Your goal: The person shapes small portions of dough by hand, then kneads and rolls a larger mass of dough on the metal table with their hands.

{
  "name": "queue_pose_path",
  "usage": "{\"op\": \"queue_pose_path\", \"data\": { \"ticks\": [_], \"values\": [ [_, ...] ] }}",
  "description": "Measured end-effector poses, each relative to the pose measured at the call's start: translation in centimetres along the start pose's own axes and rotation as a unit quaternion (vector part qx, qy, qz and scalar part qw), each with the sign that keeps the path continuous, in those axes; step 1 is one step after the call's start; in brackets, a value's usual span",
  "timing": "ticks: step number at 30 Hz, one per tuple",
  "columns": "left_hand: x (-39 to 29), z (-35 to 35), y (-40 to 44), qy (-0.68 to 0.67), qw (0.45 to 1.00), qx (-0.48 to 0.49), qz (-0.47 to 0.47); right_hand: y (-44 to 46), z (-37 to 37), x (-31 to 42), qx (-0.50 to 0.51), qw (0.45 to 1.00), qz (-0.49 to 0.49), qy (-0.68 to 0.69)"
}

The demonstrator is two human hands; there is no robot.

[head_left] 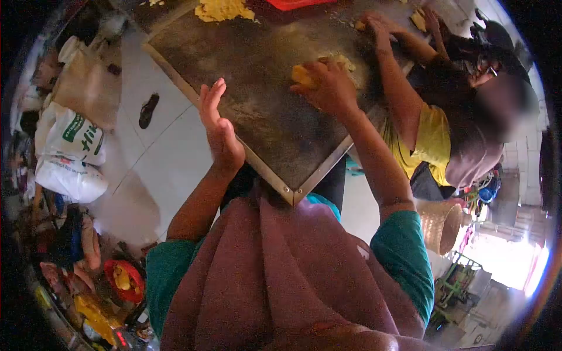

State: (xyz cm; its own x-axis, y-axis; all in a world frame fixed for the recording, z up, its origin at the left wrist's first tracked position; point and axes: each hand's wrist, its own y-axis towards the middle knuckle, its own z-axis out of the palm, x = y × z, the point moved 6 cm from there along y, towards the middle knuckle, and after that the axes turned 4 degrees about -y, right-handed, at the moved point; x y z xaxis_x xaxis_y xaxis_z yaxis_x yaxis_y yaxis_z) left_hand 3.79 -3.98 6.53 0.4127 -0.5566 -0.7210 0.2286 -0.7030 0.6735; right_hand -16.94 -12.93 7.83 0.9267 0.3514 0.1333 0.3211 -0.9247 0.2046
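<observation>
My right hand (332, 88) is closed on a lump of yellow dough (302, 76) on the dark tabletop (281, 117). More yellow crumbly dough (346, 62) lies just beyond its knuckles. Raised beside the table's left edge, my left hand (221, 130) is open, fingers stretched upward, and holds nothing. Farther off on the table is a flat yellow dough mass (222, 9).
At the right a person in a yellow sleeve (432, 133) reaches onto the table, their hands (377, 24) near small yellow bits. White bags (70, 152) stand on the left. A red bowl (124, 281) with yellow pieces sits lower left. A woven basket (440, 227) is at right.
</observation>
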Motion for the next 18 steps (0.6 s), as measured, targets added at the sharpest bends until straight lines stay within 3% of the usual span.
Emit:
{"op": "queue_pose_path", "data": {
  "ticks": [4, 6, 7, 11, 13, 14, 17, 18],
  "values": [
    [0.9, -0.9, 1.9, 0.016, 1.0, 0.014, -0.008, -1.5, 0.3, 3.7, -0.129, 0.981, -0.142, 0.013],
    [1.1, -0.1, 3.3, 0.015, 0.999, 0.026, -0.014, -3.1, 0.9, 4.2, -0.189, 0.969, -0.156, -0.017],
    [1.9, 0.9, 4.1, 0.009, 0.999, 0.029, 0.026, -4.0, 1.1, 4.3, -0.219, 0.962, -0.161, -0.033],
    [4.1, 8.2, 6.3, -0.039, 0.976, 0.171, -0.129, -4.7, 0.2, 4.4, -0.169, 0.968, -0.183, -0.027],
    [4.7, 12.1, 6.3, -0.083, 0.954, 0.241, -0.157, -4.0, -0.8, 2.6, -0.132, 0.979, -0.138, 0.067],
    [5.2, 14.1, 5.7, -0.055, 0.916, 0.345, -0.195, -3.3, -1.4, 1.9, -0.112, 0.981, -0.113, 0.113],
    [4.7, 15.7, 4.6, -0.034, 0.926, 0.357, -0.115, -0.4, -5.6, 0.5, -0.239, 0.949, -0.018, 0.205],
    [4.1, 15.8, 4.4, -0.035, 0.933, 0.347, -0.092, 0.4, -4.4, -0.2, -0.227, 0.952, 0.029, 0.203]
  ]
}}
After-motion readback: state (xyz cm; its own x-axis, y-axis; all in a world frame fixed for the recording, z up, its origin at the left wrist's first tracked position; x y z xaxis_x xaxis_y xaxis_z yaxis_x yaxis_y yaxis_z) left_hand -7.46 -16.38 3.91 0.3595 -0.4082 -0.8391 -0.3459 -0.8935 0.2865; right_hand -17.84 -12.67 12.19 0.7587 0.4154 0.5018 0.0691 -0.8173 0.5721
